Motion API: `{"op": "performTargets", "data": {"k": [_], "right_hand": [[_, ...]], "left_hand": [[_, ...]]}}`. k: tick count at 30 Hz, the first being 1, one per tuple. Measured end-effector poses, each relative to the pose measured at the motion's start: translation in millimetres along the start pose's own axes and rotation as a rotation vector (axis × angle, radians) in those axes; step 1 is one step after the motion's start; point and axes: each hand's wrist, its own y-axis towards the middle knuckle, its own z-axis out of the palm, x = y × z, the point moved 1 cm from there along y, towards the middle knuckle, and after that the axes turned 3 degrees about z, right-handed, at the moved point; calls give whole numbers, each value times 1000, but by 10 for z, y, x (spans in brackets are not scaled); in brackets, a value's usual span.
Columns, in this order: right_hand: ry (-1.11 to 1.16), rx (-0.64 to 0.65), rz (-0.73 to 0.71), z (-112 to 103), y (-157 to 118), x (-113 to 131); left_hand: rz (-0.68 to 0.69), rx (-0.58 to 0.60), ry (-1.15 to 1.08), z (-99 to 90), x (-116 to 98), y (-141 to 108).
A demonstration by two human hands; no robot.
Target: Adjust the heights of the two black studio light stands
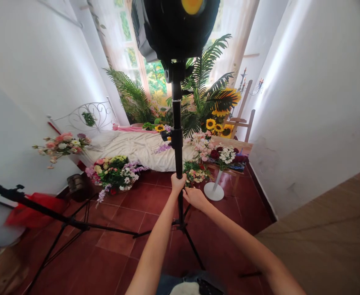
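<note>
A black light stand [178,157] rises upright in front of me, with a large black studio light [180,35] on top. My left hand [178,182] is closed round its pole, below the clamp collar [176,139]. Slightly lower and to the right, my right hand [195,198] has its curled fingers against the same pole; part of its grip is hidden. Below both hands, the stand's tripod legs [195,248] spread over the red tiled floor [118,246].
A second black stand [55,213] leans across the left, its leg reaching near mine. Beyond are a bed [143,149], flower bunches [114,174], palm leaves [209,82] and a wooden easel [243,119]. A white round-based post [214,191] stands at right, near the wall [315,106].
</note>
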Motion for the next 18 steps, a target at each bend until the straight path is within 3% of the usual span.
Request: {"op": "performTargets", "data": {"k": [7,11,15,18], "right_hand": [[-11,-112,53,159,-11,70],[32,-200,70,275,-20,117],[146,-298,97,369,-43,223],[231,-347,200,470,-50,341]], "left_hand": [[29,45,5,-151,-23,-143],[49,86,-60,-391,43,-348],[-99,112,-69,-941,434,-726],[-380,162,-74,-1581,911,-1229]]}}
